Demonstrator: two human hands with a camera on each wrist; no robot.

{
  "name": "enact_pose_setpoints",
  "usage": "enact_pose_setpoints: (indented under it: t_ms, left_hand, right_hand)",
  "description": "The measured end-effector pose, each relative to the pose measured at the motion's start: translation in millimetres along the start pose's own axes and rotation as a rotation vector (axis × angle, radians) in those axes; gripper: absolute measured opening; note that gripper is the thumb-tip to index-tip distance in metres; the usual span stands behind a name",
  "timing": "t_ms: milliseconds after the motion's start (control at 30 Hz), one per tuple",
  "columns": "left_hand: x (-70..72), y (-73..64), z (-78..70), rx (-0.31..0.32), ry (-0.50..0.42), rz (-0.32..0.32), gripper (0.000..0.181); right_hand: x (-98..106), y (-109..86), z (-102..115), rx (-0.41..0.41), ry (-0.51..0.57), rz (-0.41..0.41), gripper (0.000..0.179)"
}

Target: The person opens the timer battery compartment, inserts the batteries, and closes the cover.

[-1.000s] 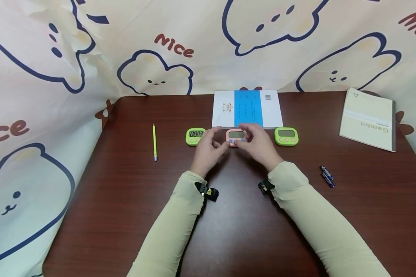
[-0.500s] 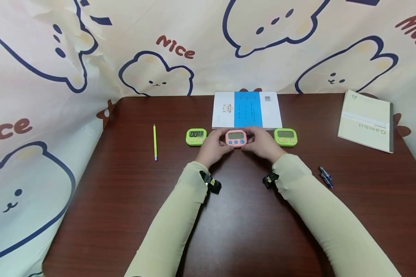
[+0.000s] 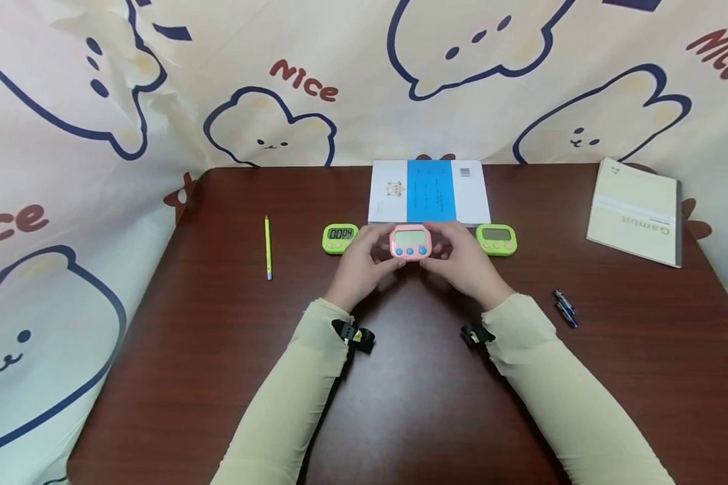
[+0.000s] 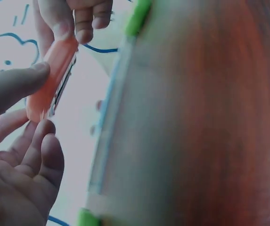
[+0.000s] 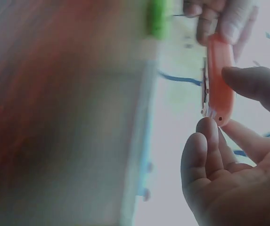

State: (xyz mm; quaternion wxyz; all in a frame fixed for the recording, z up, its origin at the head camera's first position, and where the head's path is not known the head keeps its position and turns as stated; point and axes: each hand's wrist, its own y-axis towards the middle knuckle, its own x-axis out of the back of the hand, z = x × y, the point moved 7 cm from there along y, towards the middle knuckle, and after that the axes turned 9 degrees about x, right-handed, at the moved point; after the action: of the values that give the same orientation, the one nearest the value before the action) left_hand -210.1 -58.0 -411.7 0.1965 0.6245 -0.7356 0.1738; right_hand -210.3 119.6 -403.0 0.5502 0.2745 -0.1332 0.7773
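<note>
A pink digital timer [image 3: 410,242] with blue buttons is held between both hands at the middle of the table, its screen facing up toward the head camera. My left hand [image 3: 362,263] pinches its left end and my right hand [image 3: 464,263] its right end, thumbs along the near edge. Both wrist views show the timer [image 4: 52,77] edge-on, raised off the tabletop. A green timer [image 3: 340,239] reading 0004 lies just left of the left hand. Another green timer [image 3: 497,240], its screen blank, lies close to the right hand.
Behind the hands lies a white book with a blue band [image 3: 431,190]. A pale notebook [image 3: 633,212] is at the back right and a yellow pencil [image 3: 268,248] at the left. Small blue pens [image 3: 565,309] lie on the right. A printed cloth [image 3: 364,128] hangs behind the table.
The fingers have closed on the pink timer's ends, and it now appears lifted and slightly larger. The left green timer's display has gone from 0003 to 0004.
</note>
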Motion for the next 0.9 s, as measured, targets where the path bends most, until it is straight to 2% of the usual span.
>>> enact_pose_setpoints:
  t_ms: [267,400,533,700,900]
  left_hand:
    - [15.7,-30.0,-47.7,-0.142,-0.102,-0.001,0.067]
    - [25.7,-50.3,-74.1,-0.267,-0.118,-0.030,0.068]
    - [34.5,-69.1,-93.9,-0.369,-0.122,-0.052,0.070]
    - [41.7,-81.9,-104.3,-0.412,-0.134,-0.057,0.072]
    - [45.6,-86.0,-107.1,-0.435,-0.187,-0.070,0.071]
  right_hand:
    - [34.0,-37.5,46.3,0.098,0.022,-0.138,0.066]
    - [46.9,-57.3,69.8,0.142,0.000,-0.183,0.066]
    - [54.5,-74.4,90.5,0.224,-0.012,-0.236,0.069]
    - [56.3,-86.3,105.6,0.326,0.062,-0.289,0.074]
    - [53.3,-85.2,107.1,0.393,0.205,-0.292,0.075]
